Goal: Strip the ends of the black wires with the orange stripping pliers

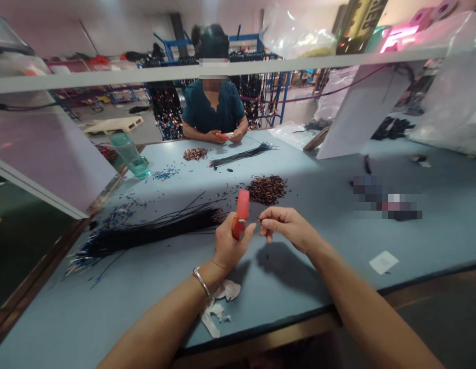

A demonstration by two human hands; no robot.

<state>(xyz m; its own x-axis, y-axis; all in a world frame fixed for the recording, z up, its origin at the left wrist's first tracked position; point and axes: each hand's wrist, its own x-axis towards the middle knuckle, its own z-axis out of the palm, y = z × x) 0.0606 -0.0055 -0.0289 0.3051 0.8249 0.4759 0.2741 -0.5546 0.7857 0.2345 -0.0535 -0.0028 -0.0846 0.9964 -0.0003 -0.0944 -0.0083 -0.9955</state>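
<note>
My left hand, with a silver bracelet at its wrist, is closed around a red tool with an orange part. The tool points up and its exact kind cannot be made out. Just to the right, my right hand pinches a tiny dark piece between thumb and fingertips. Behind both hands lies a pile of small dark and copper-coloured pieces. A thick bundle of black wires stretches left from beside my left hand, with blue and bare ends at its far left.
Crumpled tissue lies below my left wrist, and a white paper square at right. Opposite, a co-worker holds a red object near a smaller wire bundle. A green bottle stands left. An overhead shelf crosses the table.
</note>
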